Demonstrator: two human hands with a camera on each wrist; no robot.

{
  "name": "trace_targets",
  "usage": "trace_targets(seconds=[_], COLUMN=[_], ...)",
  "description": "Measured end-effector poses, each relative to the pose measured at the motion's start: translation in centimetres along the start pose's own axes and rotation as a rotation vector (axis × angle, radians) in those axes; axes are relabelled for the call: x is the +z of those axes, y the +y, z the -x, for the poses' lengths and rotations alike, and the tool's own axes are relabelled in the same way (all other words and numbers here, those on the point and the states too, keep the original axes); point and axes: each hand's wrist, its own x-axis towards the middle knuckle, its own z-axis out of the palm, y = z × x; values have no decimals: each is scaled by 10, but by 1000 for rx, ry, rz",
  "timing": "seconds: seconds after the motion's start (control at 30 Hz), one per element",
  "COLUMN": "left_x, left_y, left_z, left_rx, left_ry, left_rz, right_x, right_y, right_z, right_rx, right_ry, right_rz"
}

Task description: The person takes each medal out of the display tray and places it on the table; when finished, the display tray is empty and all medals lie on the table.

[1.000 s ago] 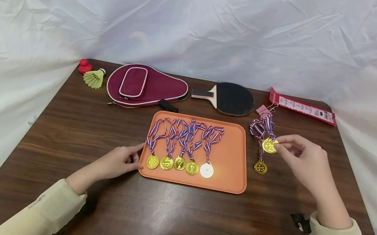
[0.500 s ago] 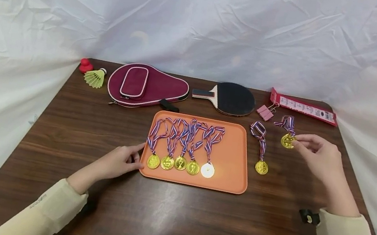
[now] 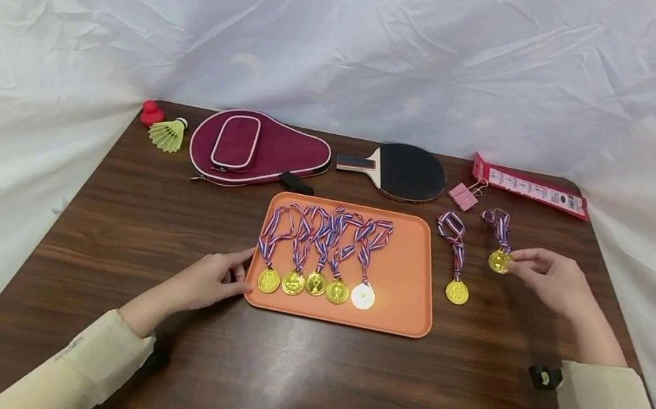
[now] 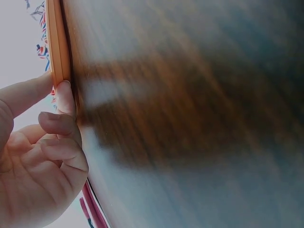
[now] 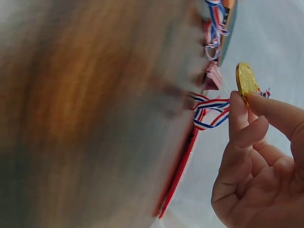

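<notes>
At the right of the table, my right hand (image 3: 556, 280) pinches a gold medal (image 3: 499, 261) by its edge between thumb and fingers. In the right wrist view this medal (image 5: 246, 80) is tilted up, its striped ribbon (image 5: 212, 112) trailing beyond it. A second gold medal (image 3: 457, 292) lies to the left of that hand, ribbon stretched away from me. My left hand (image 3: 209, 282) holds the orange tray (image 3: 394, 317) at its left side, thumb and a finger pinching the rim (image 4: 58, 45). Several gold medals and one paler, shiny medal (image 3: 362, 296) lie in a row on the tray.
Behind the tray are a maroon paddle case (image 3: 291, 155) and a black table tennis paddle (image 3: 409, 172). A pink binder clip (image 3: 463, 197) and a long red package (image 3: 532, 189) lie back right. Back left are a red rubber duck (image 3: 151, 113) and a yellow shuttlecock (image 3: 167, 134).
My right hand has carried the pinched medal rightward, apart from the second medal, then slightly toward me. Its ribbon has come away from beside the binder clip. The left hand stays at the tray.
</notes>
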Motion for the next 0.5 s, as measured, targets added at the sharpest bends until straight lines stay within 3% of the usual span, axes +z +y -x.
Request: trace_targets(seconds=[0.23, 0.5], left_x=[0, 1], left_y=[0, -2], left_z=[-1, 0], left_rx=[-6, 15], left_ry=[-9, -4], left_rz=[-1, -10], right_x=[11, 21], right_y=[9, 17], right_z=[6, 9], right_rx=[-9, 28], right_ry=[-94, -129], right_rz=[1, 44])
